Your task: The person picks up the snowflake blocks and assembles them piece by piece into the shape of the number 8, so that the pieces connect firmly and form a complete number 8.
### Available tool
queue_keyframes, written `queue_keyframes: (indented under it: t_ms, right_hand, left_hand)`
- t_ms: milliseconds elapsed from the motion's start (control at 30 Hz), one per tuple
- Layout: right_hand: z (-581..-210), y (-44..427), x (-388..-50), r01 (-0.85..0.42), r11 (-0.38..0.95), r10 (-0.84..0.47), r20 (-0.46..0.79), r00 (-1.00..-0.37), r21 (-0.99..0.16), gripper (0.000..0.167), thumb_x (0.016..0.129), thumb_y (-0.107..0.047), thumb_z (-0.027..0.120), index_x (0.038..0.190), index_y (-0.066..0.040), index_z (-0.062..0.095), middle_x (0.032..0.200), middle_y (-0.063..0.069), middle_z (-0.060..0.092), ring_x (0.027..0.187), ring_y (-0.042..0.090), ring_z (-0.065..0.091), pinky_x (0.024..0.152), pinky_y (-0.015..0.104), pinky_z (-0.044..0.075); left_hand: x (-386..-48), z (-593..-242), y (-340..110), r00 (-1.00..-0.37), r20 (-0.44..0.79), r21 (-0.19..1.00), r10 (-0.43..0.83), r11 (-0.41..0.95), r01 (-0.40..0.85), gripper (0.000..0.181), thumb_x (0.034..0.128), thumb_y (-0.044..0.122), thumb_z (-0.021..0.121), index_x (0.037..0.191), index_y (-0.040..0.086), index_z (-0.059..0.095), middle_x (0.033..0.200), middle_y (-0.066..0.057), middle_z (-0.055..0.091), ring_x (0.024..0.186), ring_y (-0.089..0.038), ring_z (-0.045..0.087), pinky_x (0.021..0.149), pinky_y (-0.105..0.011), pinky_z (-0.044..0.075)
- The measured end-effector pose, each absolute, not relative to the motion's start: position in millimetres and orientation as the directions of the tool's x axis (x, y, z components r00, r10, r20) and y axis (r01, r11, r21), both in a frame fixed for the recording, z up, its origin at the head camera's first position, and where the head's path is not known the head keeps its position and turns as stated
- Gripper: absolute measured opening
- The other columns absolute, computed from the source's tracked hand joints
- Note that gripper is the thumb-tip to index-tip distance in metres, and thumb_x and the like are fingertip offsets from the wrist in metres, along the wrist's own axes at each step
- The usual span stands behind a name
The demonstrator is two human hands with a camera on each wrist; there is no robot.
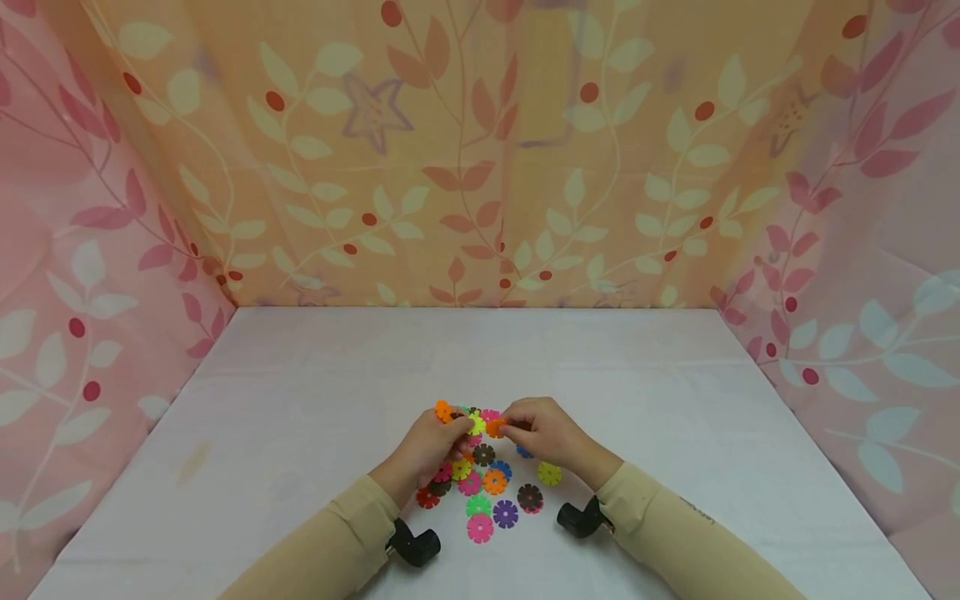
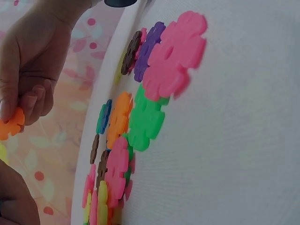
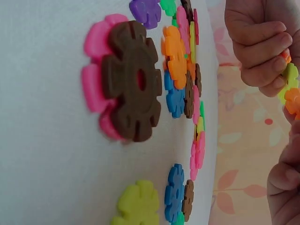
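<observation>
Between its thumb and fingers my left hand grips a yellow flower-shaped notched disc. An orange disc shows at the far side of that hand; whether it joins the yellow one is hidden. My right hand pinches another orange disc against the yellow one's right edge. In the right wrist view the orange disc meets the yellow disc, but I cannot tell if their notches interlock. Both hands are raised over a loose spread of discs.
Below the hands on the white tabletop lie several flower discs, some overlapping: pink, purple, green, brown and yellow. Patterned curtains stand behind and at both sides.
</observation>
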State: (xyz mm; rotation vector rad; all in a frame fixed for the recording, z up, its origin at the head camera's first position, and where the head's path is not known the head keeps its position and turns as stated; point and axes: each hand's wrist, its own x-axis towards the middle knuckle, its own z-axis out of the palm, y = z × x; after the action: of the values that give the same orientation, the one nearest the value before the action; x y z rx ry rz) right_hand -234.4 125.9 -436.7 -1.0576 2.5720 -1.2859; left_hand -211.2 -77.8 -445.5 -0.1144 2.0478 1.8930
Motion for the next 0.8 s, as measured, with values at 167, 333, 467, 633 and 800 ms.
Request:
queue_keyframes:
  t_ms: [167, 333, 467, 633, 800]
  right_hand:
    - [-439.8, 124.8, -232.8, -0.517, 0.408, -0.611, 0.196, -0.767, -0.752, 0.015, 0.089, -0.019, 0.06, 0.08, -0.009, 0.068, 0.067, 0.0, 0.059, 0.057, 0.007, 0.046, 0.05, 0.021, 0.041]
    - [-438.6, 121.2, -230.3, -0.501, 0.429, -0.598, 0.179, -0.781, -0.751, 0.02, 0.091, -0.019, 0.057, 0.078, -0.005, 0.064, 0.06, -0.005, 0.054, 0.053, 0.005, 0.046, 0.048, 0.021, 0.041]
    - [-437.7, 116.8, -228.3, -0.506, 0.431, -0.595, 0.187, -0.782, -0.748, 0.02, 0.091, -0.016, 0.056, 0.076, -0.004, 0.062, 0.061, -0.005, 0.056, 0.053, 0.005, 0.048, 0.047, 0.022, 0.043]
    - [-438.3, 111.7, -226.7, -0.511, 0.442, -0.578, 0.202, -0.791, -0.737, 0.02, 0.09, -0.01, 0.057, 0.072, -0.003, 0.06, 0.06, -0.005, 0.055, 0.052, 0.005, 0.048, 0.046, 0.022, 0.043]
    - [-438.2, 106.1, -224.5, -0.509, 0.457, -0.536, 0.231, -0.812, -0.729, 0.021, 0.089, -0.007, 0.057, 0.069, -0.003, 0.061, 0.058, -0.004, 0.055, 0.051, 0.003, 0.047, 0.045, 0.021, 0.042]
  left_hand:
    - [-211.0, -446.2, -76.9, -0.933, -0.313, 0.949, 0.177, 0.108, -0.297, 0.033, 0.0882, 0.025, 0.057, 0.088, -0.008, 0.059, 0.063, -0.004, 0.053, 0.055, -0.013, 0.049, 0.056, -0.022, 0.049]
    - [-211.6, -446.9, -76.0, -0.931, -0.32, 0.947, 0.176, 0.102, -0.306, 0.03, 0.0887, 0.024, 0.055, 0.079, -0.003, 0.059, 0.059, -0.002, 0.051, 0.051, -0.012, 0.045, 0.052, -0.021, 0.046]
    - [-210.8, -447.9, -74.7, -0.919, -0.346, 0.938, 0.187, 0.058, -0.341, 0.032, 0.09, 0.023, 0.052, 0.082, -0.007, 0.058, 0.058, -0.001, 0.05, 0.05, -0.01, 0.042, 0.049, -0.018, 0.042]
    - [-210.8, -449.2, -72.4, -0.91, -0.373, 0.926, 0.181, 0.006, -0.378, 0.031, 0.0901, 0.02, 0.05, 0.089, -0.011, 0.056, 0.061, -0.002, 0.05, 0.051, -0.009, 0.041, 0.047, -0.015, 0.041]
    - [-212.4, -446.1, -71.7, -0.907, -0.393, 0.918, 0.149, 0.0, -0.397, 0.03, 0.09, 0.019, 0.05, 0.09, -0.011, 0.056, 0.063, -0.002, 0.049, 0.051, -0.009, 0.041, 0.046, -0.015, 0.038]
